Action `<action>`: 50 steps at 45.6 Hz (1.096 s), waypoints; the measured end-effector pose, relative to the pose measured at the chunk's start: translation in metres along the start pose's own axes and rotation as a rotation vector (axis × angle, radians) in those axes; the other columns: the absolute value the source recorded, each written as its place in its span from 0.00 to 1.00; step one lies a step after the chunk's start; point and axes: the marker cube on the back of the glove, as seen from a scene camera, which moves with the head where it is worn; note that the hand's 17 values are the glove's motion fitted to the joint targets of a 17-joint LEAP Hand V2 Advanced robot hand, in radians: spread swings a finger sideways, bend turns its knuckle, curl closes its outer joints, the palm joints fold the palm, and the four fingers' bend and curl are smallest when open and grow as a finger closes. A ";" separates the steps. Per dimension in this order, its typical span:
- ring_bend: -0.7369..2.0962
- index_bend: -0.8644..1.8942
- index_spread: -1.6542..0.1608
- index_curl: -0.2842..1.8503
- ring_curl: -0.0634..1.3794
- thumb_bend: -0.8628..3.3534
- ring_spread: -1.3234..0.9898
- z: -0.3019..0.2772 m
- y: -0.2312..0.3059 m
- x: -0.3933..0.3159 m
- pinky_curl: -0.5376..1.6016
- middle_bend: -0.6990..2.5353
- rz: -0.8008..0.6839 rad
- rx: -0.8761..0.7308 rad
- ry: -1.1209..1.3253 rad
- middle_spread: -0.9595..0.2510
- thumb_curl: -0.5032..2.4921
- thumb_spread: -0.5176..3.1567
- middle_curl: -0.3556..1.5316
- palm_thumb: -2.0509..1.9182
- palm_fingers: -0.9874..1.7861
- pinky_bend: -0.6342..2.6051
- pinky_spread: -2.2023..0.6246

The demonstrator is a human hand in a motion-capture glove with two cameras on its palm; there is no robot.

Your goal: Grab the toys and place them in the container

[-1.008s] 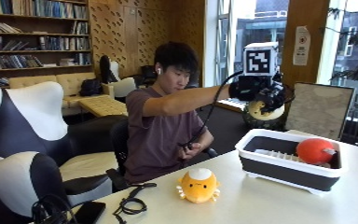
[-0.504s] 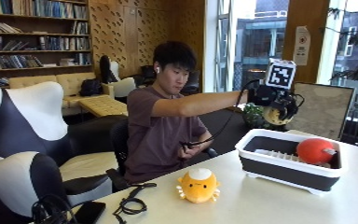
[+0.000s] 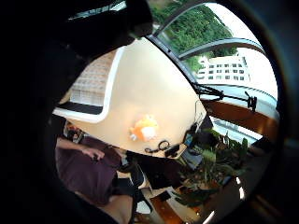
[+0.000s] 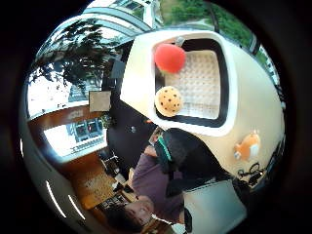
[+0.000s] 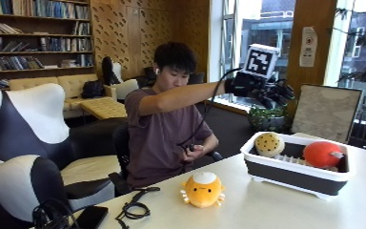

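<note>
A person sits at the counter (image 5: 278,210) with the gloved right hand (image 5: 259,88) raised, above and just behind the container (image 5: 294,174). Its fingers appear spread and hold nothing, though the glove's dark shape against the window makes each finger hard to separate. The bare left hand (image 5: 192,151) is held low against the person's body, at the counter's near edge.

The container is a white-rimmed tub with a dark wall, standing on the counter toward the window side. Two toys are inside it. A yellow ball with dark spots (image 5: 269,144) sits at the end nearer the person, and the thumb-side palm view (image 4: 168,101) shows it against the tub's rim. A red-orange ball (image 5: 322,153) lies at the opposite end, apart from the spotted one, with the ribbed white floor of the tub bare between them.

One toy is outside the container: an orange plush figure (image 5: 202,190) with a white cap, upright on the counter, well apart from the tub and nearer the person. The little-finger-side view (image 3: 144,129) shows it alone on the pale surface.

A coiled black cable (image 5: 132,208) and a dark phone (image 5: 91,217) lie at the counter's end.
</note>
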 end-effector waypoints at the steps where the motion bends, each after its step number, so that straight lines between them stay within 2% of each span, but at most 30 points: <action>1: 0.40 0.34 0.78 0.27 0.36 0.20 0.56 -0.001 0.008 0.009 0.44 0.25 0.038 0.004 -0.021 0.80 0.34 0.45 0.40 0.52 0.24 0.54 0.79; 6: 0.39 0.34 0.78 0.26 0.35 0.20 0.57 0.006 0.048 0.061 0.43 0.25 0.251 0.007 -0.052 0.82 0.33 0.46 0.38 0.52 0.26 0.53 0.79; 15: 0.38 0.34 0.78 0.24 0.34 0.20 0.59 0.050 0.099 0.127 0.42 0.25 0.344 0.018 -0.097 0.83 0.32 0.47 0.36 0.52 0.27 0.52 0.80; 20: 0.38 0.34 0.78 0.23 0.34 0.20 0.59 0.106 0.111 0.149 0.42 0.25 0.351 -0.018 -0.128 0.83 0.31 0.47 0.35 0.53 0.27 0.53 0.80; 26: 0.38 0.34 0.78 0.22 0.34 0.20 0.60 0.208 0.111 0.161 0.43 0.25 0.373 -0.171 -0.149 0.83 0.30 0.47 0.33 0.53 0.28 0.54 0.80; 31: 0.39 0.34 0.78 0.21 0.34 0.20 0.60 0.277 0.113 0.151 0.43 0.25 0.289 -0.281 -0.237 0.84 0.30 0.47 0.32 0.53 0.28 0.55 0.80; 33: 0.39 0.34 0.78 0.21 0.34 0.20 0.60 0.296 0.112 0.147 0.43 0.25 0.271 -0.266 -0.284 0.85 0.30 0.47 0.32 0.53 0.28 0.56 0.80; 36: 0.42 0.33 0.77 0.21 0.35 0.21 0.60 0.312 0.108 0.141 0.43 0.24 0.273 -0.154 -0.325 0.85 0.30 0.47 0.31 0.55 0.30 0.57 0.80; 38: 0.45 0.34 0.77 0.21 0.37 0.22 0.59 0.314 0.104 0.139 0.43 0.25 0.275 -0.070 -0.337 0.84 0.31 0.48 0.31 0.57 0.33 0.56 0.79; 39: 0.49 0.36 0.77 0.21 0.39 0.22 0.57 0.314 0.101 0.138 0.43 0.27 0.274 -0.031 -0.344 0.83 0.31 0.48 0.31 0.58 0.40 0.56 0.77; 40: 0.50 0.36 0.76 0.21 0.38 0.23 0.57 0.314 0.099 0.137 0.42 0.27 0.272 0.007 -0.351 0.83 0.31 0.48 0.31 0.59 0.41 0.56 0.76; 43: 0.57 0.38 0.76 0.21 0.40 0.24 0.52 0.313 0.092 0.135 0.42 0.30 0.270 0.095 -0.368 0.78 0.32 0.49 0.33 0.61 0.56 0.55 0.72; 50: 0.63 0.40 0.74 0.22 0.46 0.26 0.46 0.285 0.080 0.141 0.44 0.37 0.260 0.084 -0.398 0.64 0.37 0.43 0.38 0.68 0.69 0.58 0.68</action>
